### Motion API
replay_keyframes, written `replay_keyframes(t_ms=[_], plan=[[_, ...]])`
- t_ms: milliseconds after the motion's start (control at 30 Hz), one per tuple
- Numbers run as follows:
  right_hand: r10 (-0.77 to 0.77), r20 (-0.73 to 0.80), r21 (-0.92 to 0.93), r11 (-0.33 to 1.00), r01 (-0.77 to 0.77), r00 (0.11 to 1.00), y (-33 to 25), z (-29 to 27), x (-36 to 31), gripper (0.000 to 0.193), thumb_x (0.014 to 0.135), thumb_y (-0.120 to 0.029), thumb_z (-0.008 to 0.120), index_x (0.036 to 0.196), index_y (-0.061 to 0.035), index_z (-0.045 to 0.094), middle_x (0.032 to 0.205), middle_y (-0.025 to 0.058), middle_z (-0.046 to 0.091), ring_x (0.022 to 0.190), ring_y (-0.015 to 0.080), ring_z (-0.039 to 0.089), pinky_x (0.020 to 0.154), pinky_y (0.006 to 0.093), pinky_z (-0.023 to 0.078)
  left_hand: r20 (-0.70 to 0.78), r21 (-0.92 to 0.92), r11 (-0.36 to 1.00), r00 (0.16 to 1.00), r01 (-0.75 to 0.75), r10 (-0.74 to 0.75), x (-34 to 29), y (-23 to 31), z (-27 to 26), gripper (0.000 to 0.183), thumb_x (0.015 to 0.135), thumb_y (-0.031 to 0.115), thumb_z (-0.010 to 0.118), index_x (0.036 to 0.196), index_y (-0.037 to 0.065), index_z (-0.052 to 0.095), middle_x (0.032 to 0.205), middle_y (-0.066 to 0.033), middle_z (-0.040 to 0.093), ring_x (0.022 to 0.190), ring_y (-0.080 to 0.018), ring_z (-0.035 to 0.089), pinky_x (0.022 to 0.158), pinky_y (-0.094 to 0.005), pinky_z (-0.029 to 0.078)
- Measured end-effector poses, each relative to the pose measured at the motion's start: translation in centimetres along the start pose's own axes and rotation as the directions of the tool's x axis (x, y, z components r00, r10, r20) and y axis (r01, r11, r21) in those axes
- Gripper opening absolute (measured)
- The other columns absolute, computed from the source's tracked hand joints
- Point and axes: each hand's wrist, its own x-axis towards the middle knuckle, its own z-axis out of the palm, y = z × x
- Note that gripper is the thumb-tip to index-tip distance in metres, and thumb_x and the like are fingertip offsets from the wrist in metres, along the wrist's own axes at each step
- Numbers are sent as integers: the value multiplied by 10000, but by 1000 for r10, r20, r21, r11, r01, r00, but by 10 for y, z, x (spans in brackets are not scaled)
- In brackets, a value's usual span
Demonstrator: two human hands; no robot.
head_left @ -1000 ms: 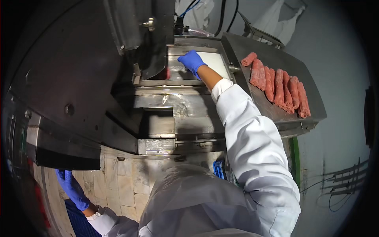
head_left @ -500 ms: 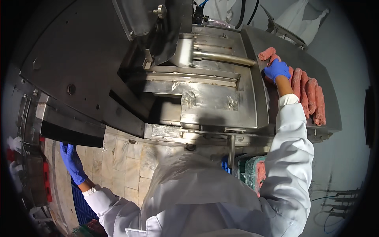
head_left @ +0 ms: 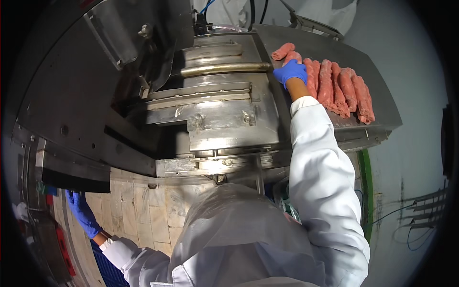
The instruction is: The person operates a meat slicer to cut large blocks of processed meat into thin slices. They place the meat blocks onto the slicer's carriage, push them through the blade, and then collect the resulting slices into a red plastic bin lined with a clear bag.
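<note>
My right hand (head_left: 290, 74), in a blue glove, is closed on a pink meat log (head_left: 292, 57) on the grey metal table at the right; the palm and fingers cover part of the log. Beside it, several long pink meat logs (head_left: 342, 88) lie in a row, and a short meat piece (head_left: 283, 51) sits just beyond the hand. At the far left, my left hand (head_left: 83, 215), also blue-gloved, reaches up with its fingers stretched out. Its fingertips are at the lower edge of a dark metal box (head_left: 71, 172) on the machine, partly hidden there.
A steel machine bed (head_left: 234, 136) with rails and a round metal bar (head_left: 224, 69) lies between my hands. Dark metal housing (head_left: 67, 95) rises at the left. Below are a tiled floor (head_left: 138, 201) and a blue crate (head_left: 107, 268). A grey wall (head_left: 411, 158) stands at the right.
The view has shifted, so the table and meat logs sit further left. A pale block at the bar's left end has slid out of sight toward the housing. My right hand stays at the logs.
</note>
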Motion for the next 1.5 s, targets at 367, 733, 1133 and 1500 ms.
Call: replay_keyframes(t_ms=[367,733,1133,1500], plan=[[-303,13,731,653,198,953,26,-39,-15,731,741,-333,673,1313,76,471,1180,207,611,1096,268,600,914,355,467,36,-5,1000,999,-26,26,-3,6,6,531,926,171,588,1393,-12,415,1370,-107,477,1239,-196,470,1061,-330,363],[-795,120,276,603,749,595,-223,53,-53,669,684,-357,650,1266,-44,544,1149,289,579,1046,427,587,930,424,469,-15,-38,998,999,42,-42,-16,28,22,496,901,86,605,1358,-25,447,1318,-93,524,1203,-175,491,1072,-336,328],[-805,-287,274,450,850,519,-270,114,5,570,823,-392,643,1279,-69,531,1139,281,579,1087,407,563,929,464,466,-138,-54,997,989,47,-54,-23,33,44,471,880,98,627,1313,-25,490,1261,-85,566,1161,-169,519,1045,-311,345],[-116,63,-174,977,125,991,-72,38,100,587,830,-429,596,1325,-123,526,1427,335,312,1280,523,372,981,566,407,-57,-80,996,997,49,-54,-16,35,42,498,895,148,614,1349,3,470,1303,-95,552,1191,-190,522,1048,-338,359]])
